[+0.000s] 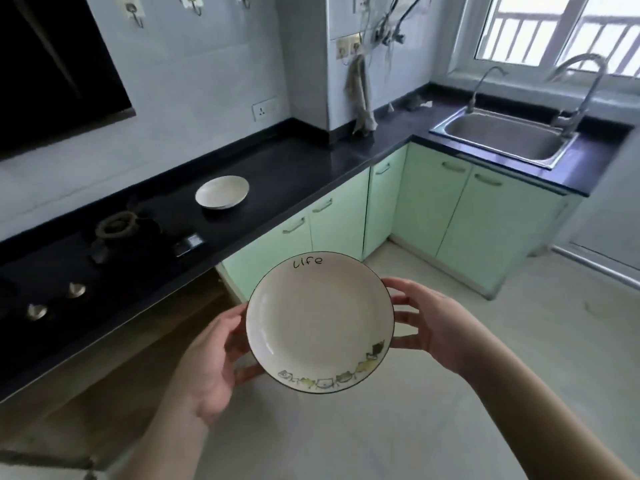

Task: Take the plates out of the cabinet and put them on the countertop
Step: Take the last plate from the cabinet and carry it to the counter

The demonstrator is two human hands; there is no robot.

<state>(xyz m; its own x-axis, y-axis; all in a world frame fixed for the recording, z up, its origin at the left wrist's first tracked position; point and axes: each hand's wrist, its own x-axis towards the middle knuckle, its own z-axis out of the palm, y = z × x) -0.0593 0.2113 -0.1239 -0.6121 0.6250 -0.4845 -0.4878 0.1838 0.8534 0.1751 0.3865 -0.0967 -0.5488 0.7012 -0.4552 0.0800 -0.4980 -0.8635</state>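
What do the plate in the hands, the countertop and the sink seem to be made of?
White round plate with a dark rim: probably glazed ceramic; it is glossy, with printed cartoon figures and writing.
Black countertop: looks like polished stone or laminate; it reflects light.
Grey metal sink: probably stainless steel, with a brushed, dull shine.

Held plate (319, 320); plate on countertop (222, 191)

Both hands held a white plate (320, 322) above the floor, the left hand (211, 362) gripping its left rim and the right hand (429, 322) its right rim. A second plate (222, 192) lay on the black worktop (294, 168), near its front edge, beside the stove (114, 230). A sink (502, 136) sat in the worktop under the window (561, 29).
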